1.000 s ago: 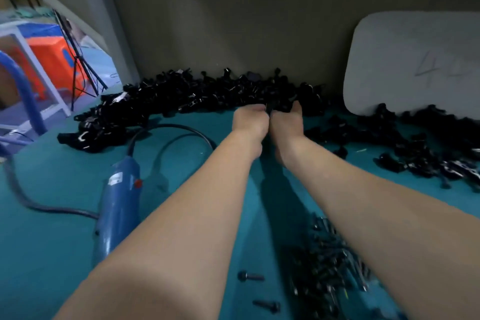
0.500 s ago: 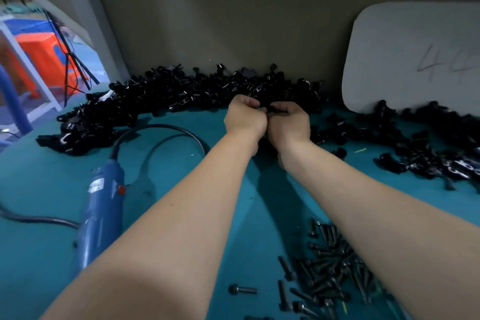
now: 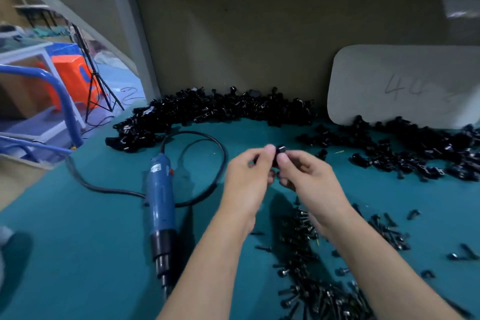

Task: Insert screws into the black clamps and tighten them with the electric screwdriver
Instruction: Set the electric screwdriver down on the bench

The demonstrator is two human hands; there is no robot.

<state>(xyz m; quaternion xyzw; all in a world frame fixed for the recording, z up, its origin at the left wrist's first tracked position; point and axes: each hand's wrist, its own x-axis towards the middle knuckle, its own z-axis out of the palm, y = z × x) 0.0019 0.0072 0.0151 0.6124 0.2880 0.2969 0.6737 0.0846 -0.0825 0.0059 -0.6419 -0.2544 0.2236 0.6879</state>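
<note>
Now the screwdriver [image 3: 159, 200] is lying idle at the left. The left hand [image 3: 246, 179] is pinching one clamp [image 3: 279, 154] together with the right hand [image 3: 309, 176], in the air. Being so small, it may be slipping down among the screws [image 3: 306, 254]. The teal table [image 3: 78, 254] is standing against a plain wall [image 3: 259, 34], and a heap [image 3: 220, 112] of clamps is lying along it.

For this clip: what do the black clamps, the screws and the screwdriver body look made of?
Clamps: glossy black with sharp white glints; moulded plastic or coated metal, can't tell. Screws: dark metal, dull sheen on heads. Screwdriver: blue plastic-looking housing, satin; black collar and bare metal bit at the tip.
</note>
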